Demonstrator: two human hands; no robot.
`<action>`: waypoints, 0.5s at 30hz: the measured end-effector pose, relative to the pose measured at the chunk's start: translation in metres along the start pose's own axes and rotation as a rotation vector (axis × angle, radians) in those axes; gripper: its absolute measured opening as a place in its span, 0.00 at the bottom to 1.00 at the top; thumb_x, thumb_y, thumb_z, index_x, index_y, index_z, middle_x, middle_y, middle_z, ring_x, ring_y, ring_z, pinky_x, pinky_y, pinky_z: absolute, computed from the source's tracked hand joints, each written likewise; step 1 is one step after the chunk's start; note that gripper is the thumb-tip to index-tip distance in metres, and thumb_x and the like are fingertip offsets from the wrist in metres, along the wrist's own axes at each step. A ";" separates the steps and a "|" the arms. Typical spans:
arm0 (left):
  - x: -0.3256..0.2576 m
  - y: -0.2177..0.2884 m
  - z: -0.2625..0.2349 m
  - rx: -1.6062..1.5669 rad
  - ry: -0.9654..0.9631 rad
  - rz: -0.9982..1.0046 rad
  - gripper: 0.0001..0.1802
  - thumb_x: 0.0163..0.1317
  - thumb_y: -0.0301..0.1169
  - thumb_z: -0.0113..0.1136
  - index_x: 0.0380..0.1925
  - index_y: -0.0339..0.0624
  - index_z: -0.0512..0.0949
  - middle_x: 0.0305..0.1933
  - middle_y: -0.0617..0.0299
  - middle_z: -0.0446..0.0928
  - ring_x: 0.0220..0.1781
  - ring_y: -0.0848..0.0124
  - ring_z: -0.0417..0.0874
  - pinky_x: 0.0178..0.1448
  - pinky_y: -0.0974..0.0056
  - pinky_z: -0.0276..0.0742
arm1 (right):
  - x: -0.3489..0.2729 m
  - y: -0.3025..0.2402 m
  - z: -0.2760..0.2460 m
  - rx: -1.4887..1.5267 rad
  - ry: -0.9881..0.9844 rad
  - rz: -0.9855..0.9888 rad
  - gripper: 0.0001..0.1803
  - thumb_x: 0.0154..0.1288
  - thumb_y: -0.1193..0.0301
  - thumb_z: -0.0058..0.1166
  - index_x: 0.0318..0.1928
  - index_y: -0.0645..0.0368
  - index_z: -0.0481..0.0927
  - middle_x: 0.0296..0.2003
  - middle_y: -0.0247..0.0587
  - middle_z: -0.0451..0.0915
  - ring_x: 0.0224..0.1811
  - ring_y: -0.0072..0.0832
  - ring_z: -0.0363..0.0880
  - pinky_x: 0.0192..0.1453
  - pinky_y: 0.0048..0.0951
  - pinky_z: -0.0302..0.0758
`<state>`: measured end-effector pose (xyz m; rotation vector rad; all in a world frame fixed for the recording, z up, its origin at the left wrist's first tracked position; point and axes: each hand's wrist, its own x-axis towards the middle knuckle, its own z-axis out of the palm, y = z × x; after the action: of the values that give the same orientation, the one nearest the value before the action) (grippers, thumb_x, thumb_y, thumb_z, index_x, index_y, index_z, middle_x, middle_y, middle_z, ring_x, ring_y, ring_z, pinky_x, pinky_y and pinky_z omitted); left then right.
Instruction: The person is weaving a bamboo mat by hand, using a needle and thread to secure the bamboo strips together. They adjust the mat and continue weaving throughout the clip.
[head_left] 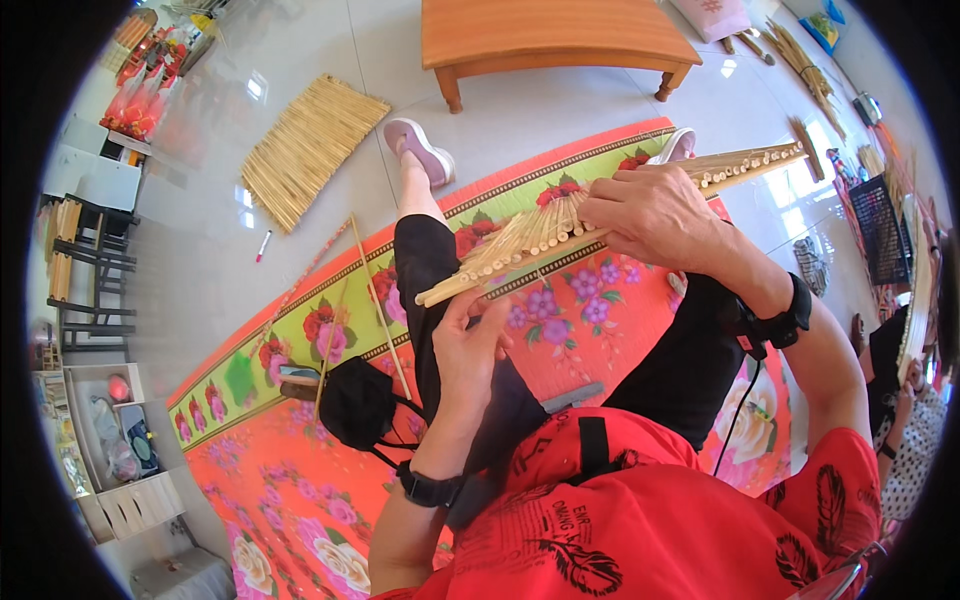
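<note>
A mat of pale straw stalks (530, 238) stretches across my lap, tied in a row with the cut stalk ends facing me. My right hand (655, 215) is closed over its middle, gripping the row of stalks from above. Just below the mat's left end is my left hand (470, 345), with thumb and fingers drawn together in a pinch. What lies between those fingertips is too small to make out. A long stalk runs along the mat's near edge.
A finished stalk mat (312, 150) lies on the tiled floor beyond my left foot. An orange low table (560, 40) stands ahead. Beneath me is a red floral mat (290, 500); a black cap (357, 403) and loose stalks rest at left. Another person's hand (914, 375) shows at far right.
</note>
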<state>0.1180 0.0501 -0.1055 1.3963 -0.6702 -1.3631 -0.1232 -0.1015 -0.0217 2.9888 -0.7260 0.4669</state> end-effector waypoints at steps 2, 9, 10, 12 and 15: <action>0.015 -0.015 -0.014 -0.038 -0.041 0.036 0.17 0.71 0.29 0.68 0.56 0.33 0.82 0.41 0.64 0.81 0.22 0.81 0.74 0.24 0.73 0.64 | 0.002 -0.003 -0.001 0.008 0.006 -0.006 0.09 0.57 0.71 0.63 0.36 0.53 0.75 0.31 0.34 0.76 0.31 0.37 0.82 0.30 0.40 0.77; 0.023 -0.015 0.005 -0.233 -0.031 0.096 0.08 0.71 0.29 0.67 0.42 0.34 0.85 0.26 0.69 0.78 0.19 0.83 0.67 0.23 0.74 0.58 | 0.005 -0.002 0.000 -0.004 0.011 -0.007 0.10 0.56 0.71 0.64 0.36 0.53 0.75 0.31 0.34 0.76 0.31 0.37 0.83 0.29 0.40 0.77; 0.023 -0.015 0.004 -0.278 -0.051 0.086 0.07 0.71 0.29 0.66 0.40 0.34 0.85 0.24 0.70 0.77 0.18 0.83 0.68 0.23 0.74 0.58 | 0.005 -0.002 -0.001 0.001 0.012 -0.005 0.10 0.56 0.71 0.64 0.36 0.53 0.75 0.31 0.34 0.76 0.31 0.37 0.83 0.29 0.40 0.77; 0.018 -0.017 0.000 -0.230 -0.160 0.045 0.06 0.71 0.28 0.65 0.36 0.35 0.84 0.22 0.70 0.76 0.18 0.82 0.68 0.23 0.73 0.59 | 0.004 -0.002 -0.001 0.009 0.014 0.000 0.10 0.56 0.71 0.63 0.36 0.53 0.75 0.31 0.34 0.76 0.30 0.37 0.83 0.29 0.41 0.77; -0.003 -0.016 -0.004 -0.043 -0.280 0.001 0.06 0.71 0.27 0.64 0.34 0.36 0.83 0.21 0.69 0.75 0.18 0.82 0.69 0.23 0.73 0.60 | 0.006 0.002 0.000 -0.013 -0.005 -0.006 0.09 0.57 0.71 0.63 0.36 0.53 0.75 0.31 0.34 0.76 0.31 0.37 0.83 0.29 0.41 0.77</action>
<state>0.1169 0.0588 -0.1197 1.1814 -0.8179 -1.5797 -0.1191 -0.1064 -0.0200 2.9801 -0.7172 0.4525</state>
